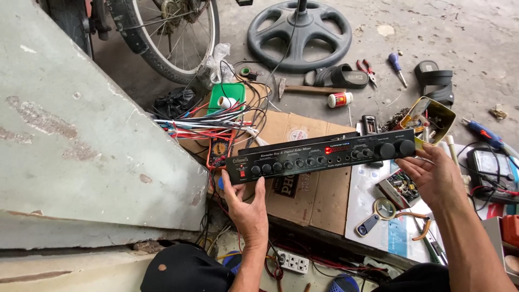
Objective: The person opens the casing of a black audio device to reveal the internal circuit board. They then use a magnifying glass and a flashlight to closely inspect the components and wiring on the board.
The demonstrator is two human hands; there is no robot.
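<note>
Black audio mixer front panel [321, 156], long and narrow, with a row of knobs and a lit red display; held level above a flattened cardboard box [319, 189] on the concrete floor.

Left hand [246, 208]: grips the panel's left end from below, thumb on one side, fingers closed round the lower edge.

Right hand [432, 176]: supports the right end, palm up, fingers curled loosely under and behind the two large knobs.

Bundle of red, white and black wires [203, 127]: fans out behind the panel's left end, beside a green box [227, 96] and an orange multimeter [218, 153].

Yellow metal tin [430, 116]: tilted, full of small parts, just behind the right end.

Magnifying glass [385, 208] and orange-handled pliers [416, 224]: lying on a white sheet below the right hand.

White power strip [292, 263]: near the left forearm.

Bicycle wheel [173, 38], grey fan base [300, 33], black sandals [340, 75], blue screwdriver [397, 66]: farther back on the floor.

Analogue meter [489, 167]: at right edge.
</note>
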